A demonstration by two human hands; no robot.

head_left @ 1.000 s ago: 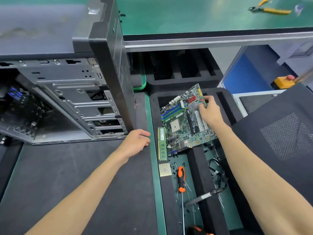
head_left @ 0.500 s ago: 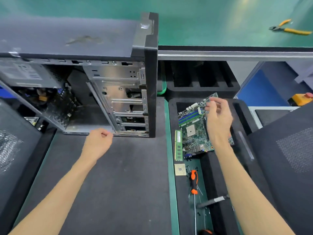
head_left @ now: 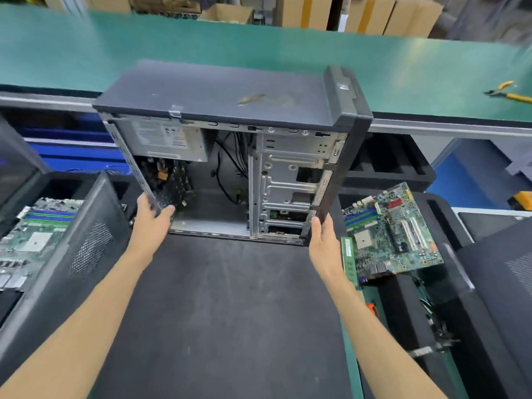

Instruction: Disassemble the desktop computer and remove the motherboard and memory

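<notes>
Both hands left the board and now grab the open computer case (head_left: 230, 156): left hand (head_left: 151, 218) curls round its rear edge at 9 o'clock, right hand (head_left: 324, 240) holds the front bezel at 3. Removed motherboard (head_left: 394, 231) sits in the black foam tray (head_left: 426, 180) at 3 o'clock, memory stick (head_left: 349, 259) just beside it. Case looks gutted except the power supply (head_left: 167, 142), I think.

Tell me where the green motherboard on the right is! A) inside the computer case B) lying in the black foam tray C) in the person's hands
B: the motherboard lies in the black foam tray right of the computer case, which both hands grip.
</notes>
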